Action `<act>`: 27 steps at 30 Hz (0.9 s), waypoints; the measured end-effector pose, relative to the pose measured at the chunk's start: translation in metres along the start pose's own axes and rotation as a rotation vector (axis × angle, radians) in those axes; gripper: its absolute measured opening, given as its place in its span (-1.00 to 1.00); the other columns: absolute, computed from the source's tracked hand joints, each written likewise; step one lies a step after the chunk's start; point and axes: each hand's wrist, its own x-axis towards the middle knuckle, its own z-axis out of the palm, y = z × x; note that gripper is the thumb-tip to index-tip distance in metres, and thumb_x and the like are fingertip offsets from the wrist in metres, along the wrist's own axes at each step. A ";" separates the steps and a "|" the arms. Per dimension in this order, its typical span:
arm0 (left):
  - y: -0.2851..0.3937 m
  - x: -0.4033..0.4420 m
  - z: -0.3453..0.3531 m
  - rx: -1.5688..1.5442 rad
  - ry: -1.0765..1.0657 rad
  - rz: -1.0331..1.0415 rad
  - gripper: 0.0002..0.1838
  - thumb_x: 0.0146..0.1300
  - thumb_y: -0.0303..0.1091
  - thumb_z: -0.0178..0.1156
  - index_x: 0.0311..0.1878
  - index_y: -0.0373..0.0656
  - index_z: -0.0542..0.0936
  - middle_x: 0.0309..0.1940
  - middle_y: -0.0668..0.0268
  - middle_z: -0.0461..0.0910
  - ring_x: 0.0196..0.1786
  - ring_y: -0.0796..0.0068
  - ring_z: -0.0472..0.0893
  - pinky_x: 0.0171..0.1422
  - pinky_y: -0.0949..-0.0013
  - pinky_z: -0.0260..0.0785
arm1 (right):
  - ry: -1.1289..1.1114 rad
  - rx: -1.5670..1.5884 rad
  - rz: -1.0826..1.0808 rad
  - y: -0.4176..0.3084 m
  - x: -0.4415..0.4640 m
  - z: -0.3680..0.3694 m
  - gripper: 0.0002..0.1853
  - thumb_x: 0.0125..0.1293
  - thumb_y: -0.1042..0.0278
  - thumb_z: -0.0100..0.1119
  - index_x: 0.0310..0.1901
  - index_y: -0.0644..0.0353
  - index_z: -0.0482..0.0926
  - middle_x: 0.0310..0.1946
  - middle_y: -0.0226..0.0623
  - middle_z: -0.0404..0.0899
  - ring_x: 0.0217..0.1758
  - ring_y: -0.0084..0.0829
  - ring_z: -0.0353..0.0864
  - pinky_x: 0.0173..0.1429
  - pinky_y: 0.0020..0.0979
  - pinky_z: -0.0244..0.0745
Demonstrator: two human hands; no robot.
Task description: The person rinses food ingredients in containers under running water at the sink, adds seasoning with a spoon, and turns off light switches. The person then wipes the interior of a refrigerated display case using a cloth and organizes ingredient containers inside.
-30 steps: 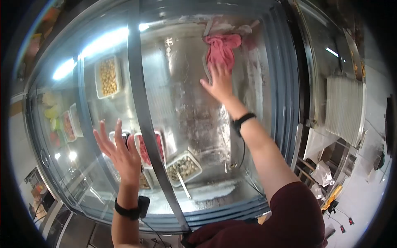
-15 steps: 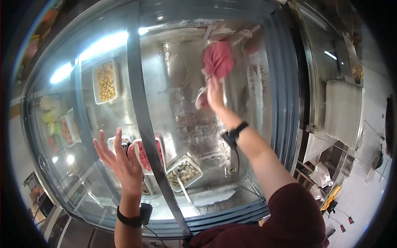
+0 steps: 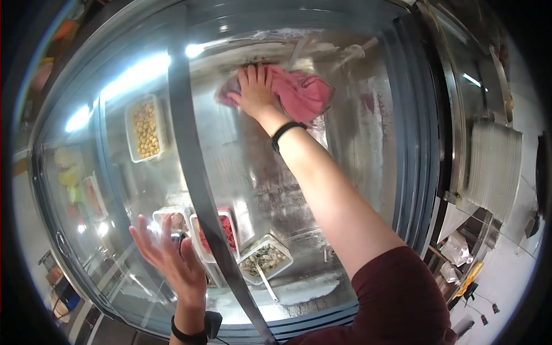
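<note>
The metal floor (image 3: 230,152) of the glass case (image 3: 183,103) looks shiny, with a pale smear (image 3: 305,296) along its near edge. Directly on it lie 1 crumpled pink cloth (image 3: 305,95) at the far side, 1 yellow-filled tray (image 3: 129,132) and, nearer, 1 red-filled tray (image 3: 235,233) just beside 1 greyish-filled tray (image 3: 279,271).

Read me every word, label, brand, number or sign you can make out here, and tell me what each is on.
No text can be read anywhere in this view.
Pink cloth under the right hand: no lettering visible.
Right wrist's black band: nothing legible.
Small dark pieces at the picture's lower right: too small to tell.
Orange shape at the upper-left edge: too blurred to tell.
</note>
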 end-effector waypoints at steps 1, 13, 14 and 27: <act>0.000 0.000 0.001 0.001 -0.001 0.002 -0.63 0.31 -0.23 -0.16 0.14 -0.13 0.34 0.28 0.06 0.07 0.35 -0.03 -0.08 0.35 -0.02 -0.26 | -0.049 0.012 -0.013 -0.001 0.011 -0.013 -0.44 0.00 -0.12 0.10 0.02 -0.02 0.36 0.19 -0.21 0.16 0.23 -0.16 0.11 0.19 0.03 0.01; 0.003 -0.001 0.000 -0.017 0.011 -0.003 -0.64 0.33 -0.23 -0.18 0.13 -0.11 0.34 0.27 0.11 0.09 0.35 -0.01 -0.07 0.34 -0.04 -0.25 | -0.134 -0.297 0.031 0.143 -0.054 -0.063 -0.35 0.14 -0.21 -0.12 0.26 -0.20 0.12 0.30 -0.34 0.03 0.36 -0.26 -0.02 0.32 0.08 -0.20; 0.004 -0.002 0.000 -0.013 0.012 -0.004 -0.64 0.33 -0.23 -0.18 0.13 -0.11 0.34 0.27 0.11 0.09 0.35 -0.01 -0.07 0.34 -0.03 -0.25 | -0.134 -0.345 0.121 0.156 -0.059 -0.062 -0.34 0.15 -0.22 -0.14 0.27 -0.17 0.10 0.33 -0.32 -0.02 0.37 -0.27 -0.05 0.33 0.07 -0.23; 0.002 -0.003 0.001 0.003 0.011 -0.003 -0.65 0.33 -0.23 -0.18 0.12 -0.12 0.35 0.27 0.11 0.09 0.36 0.03 -0.07 0.35 0.01 -0.21 | 0.039 -0.305 0.075 0.152 -0.085 -0.084 -0.22 -0.01 -0.27 0.03 0.22 -0.05 0.20 0.27 0.08 -0.04 0.32 0.11 -0.10 0.34 -0.01 -0.25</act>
